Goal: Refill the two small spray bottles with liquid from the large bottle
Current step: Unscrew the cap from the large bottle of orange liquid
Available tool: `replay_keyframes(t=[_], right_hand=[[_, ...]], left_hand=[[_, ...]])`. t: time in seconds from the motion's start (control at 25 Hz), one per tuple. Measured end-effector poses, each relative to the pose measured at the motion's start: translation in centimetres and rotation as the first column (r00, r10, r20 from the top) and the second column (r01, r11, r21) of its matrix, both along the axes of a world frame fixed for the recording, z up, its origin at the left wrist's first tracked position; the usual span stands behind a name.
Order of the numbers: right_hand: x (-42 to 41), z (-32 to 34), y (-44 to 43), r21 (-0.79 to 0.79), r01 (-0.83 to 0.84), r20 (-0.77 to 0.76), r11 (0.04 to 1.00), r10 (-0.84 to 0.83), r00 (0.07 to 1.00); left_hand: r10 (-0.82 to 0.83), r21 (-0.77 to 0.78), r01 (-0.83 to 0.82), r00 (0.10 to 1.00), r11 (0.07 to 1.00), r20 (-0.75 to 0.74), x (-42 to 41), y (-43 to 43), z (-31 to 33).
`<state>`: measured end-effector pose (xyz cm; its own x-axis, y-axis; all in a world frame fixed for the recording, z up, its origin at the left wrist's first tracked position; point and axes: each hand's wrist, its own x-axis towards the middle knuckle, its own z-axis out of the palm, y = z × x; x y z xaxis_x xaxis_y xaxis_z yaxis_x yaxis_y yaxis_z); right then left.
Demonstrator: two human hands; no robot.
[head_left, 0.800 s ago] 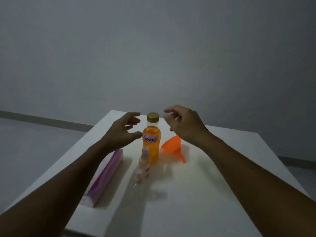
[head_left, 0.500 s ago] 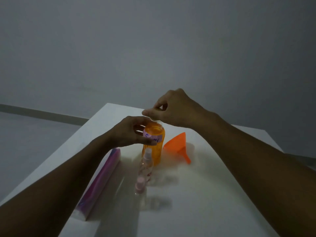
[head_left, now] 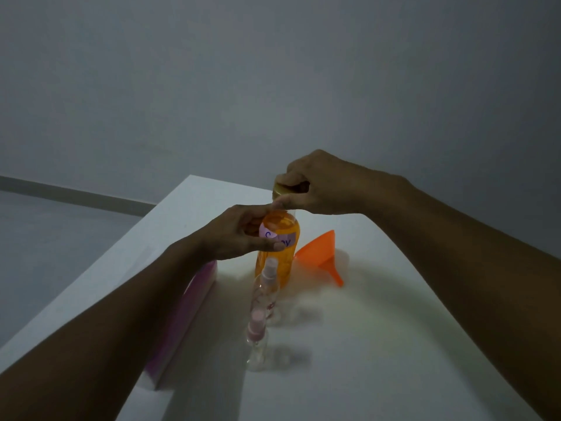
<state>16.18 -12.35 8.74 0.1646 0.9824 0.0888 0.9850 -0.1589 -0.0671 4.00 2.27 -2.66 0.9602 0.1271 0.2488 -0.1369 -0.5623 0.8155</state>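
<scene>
The large bottle (head_left: 283, 256) of orange liquid stands upright mid-table, with a pale label reading "Spray". My left hand (head_left: 239, 232) wraps around its upper body from the left. My right hand (head_left: 318, 186) pinches its gold cap (head_left: 279, 189) from above. Two small clear spray bottles with pink tops stand in front of it: one (head_left: 268, 287) right against the large bottle, the other (head_left: 256, 338) nearer to me. An orange funnel (head_left: 323, 253) lies on its side to the right of the large bottle.
A long purple and white box (head_left: 185, 317) lies along the left side of the white table (head_left: 364, 344), partly under my left forearm. The table's left edge drops to a grey floor. A grey wall stands behind.
Both hands closed in on the large bottle: the left now grips its body, the right went from hovering to pinching the cap. The view tilted slightly.
</scene>
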Motion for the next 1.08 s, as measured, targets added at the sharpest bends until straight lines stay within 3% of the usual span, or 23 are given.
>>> replay_keyframes(t=[0.2, 0.28, 0.36, 0.48, 0.72, 0.84, 0.96, 1.08], right_hand=[[-0.6, 1.2, -0.1, -0.089, -0.048, -0.046, 0.995, 0.044, 0.998], [-0.7, 1.2, -0.1, -0.058, -0.052, -0.078, 0.997, 0.048, 0.996], [-0.6, 0.8, 0.0, 0.003, 0.044, -0.117, 0.999, -0.044, 0.992], [-0.6, -0.4, 0.9, 0.090, 0.220, -0.047, 0.971, -0.217, 0.975], [-0.7, 0.6, 0.1, -0.066, 0.051, -0.010, 0.997, -0.051, 0.999], [-0.8, 0.9, -0.2, -0.072, -0.014, -0.037, 0.997, 0.011, 0.999], [-1.2, 1.3, -0.2, -0.075, 0.053, -0.139, 0.996, -0.063, 0.988], [-1.4, 0.9, 0.6, -0.049, 0.255, -0.087, 0.966, -0.259, 0.962]], left_hand=[[-0.004, -0.063, 0.003, 1.000, 0.998, -0.012, -0.1, -0.1, 0.0], [-0.012, -0.095, 0.010, 1.000, 0.995, -0.012, -0.1, -0.1, -0.1], [-0.018, -0.124, 0.018, 1.000, 0.992, -0.004, -0.2, 0.0, -0.3], [-0.019, -0.112, 0.020, 1.000, 0.994, 0.012, -0.2, -0.1, -0.4], [-0.032, -0.146, 0.033, 0.999, 0.989, 0.009, 0.0, -0.1, -0.4], [-0.036, -0.170, 0.037, 0.999, 0.985, 0.005, 0.0, -0.1, -0.5], [-0.037, -0.165, 0.038, 0.999, 0.986, 0.007, -0.1, -0.1, -0.5], [-0.023, -0.173, 0.024, 1.000, 0.985, 0.008, -0.1, -0.2, -0.7]])
